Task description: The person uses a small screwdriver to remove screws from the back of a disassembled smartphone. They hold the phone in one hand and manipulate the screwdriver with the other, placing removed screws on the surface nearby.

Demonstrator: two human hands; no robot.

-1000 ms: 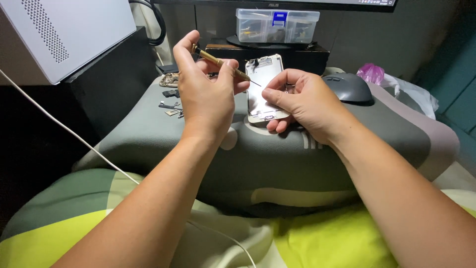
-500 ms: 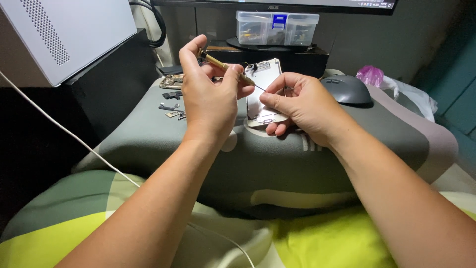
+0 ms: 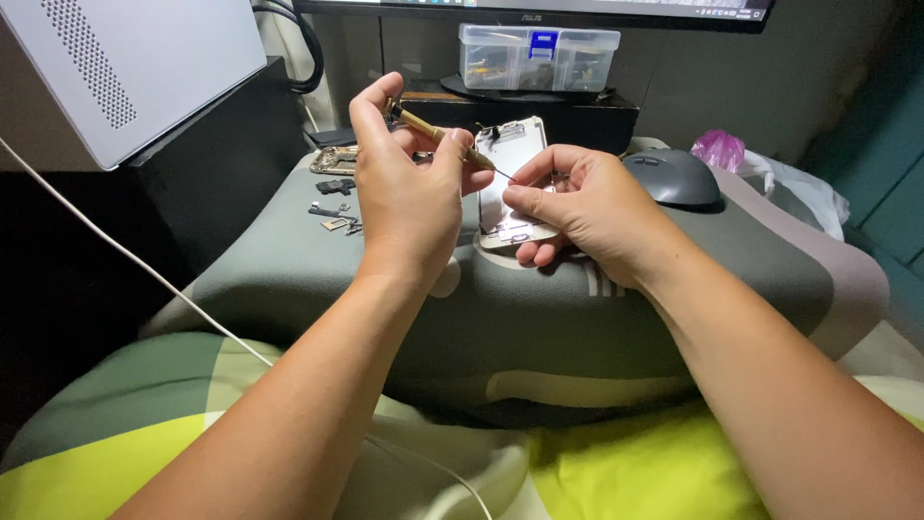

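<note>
My left hand (image 3: 409, 183) grips a slim brass-coloured screwdriver (image 3: 435, 133), its thin tip pointing right toward my right fingertips. My right hand (image 3: 587, 207) pinches thumb and forefinger together right at the tip; whatever is between them is too small to see. Under both hands lies an opened silver phone shell (image 3: 510, 154) on a grey cushion (image 3: 674, 279).
Small phone parts (image 3: 335, 217) and a metal frame (image 3: 334, 159) lie on the cushion's left. A black mouse (image 3: 674, 178) sits at the right, a pink bag (image 3: 719, 149) behind it. A clear parts box (image 3: 539, 56) stands under a monitor. A white cable (image 3: 144, 270) crosses left.
My left hand has tilted the screwdriver slightly and its tip now meets my right fingertips. Both hands stay over the phone shell.
</note>
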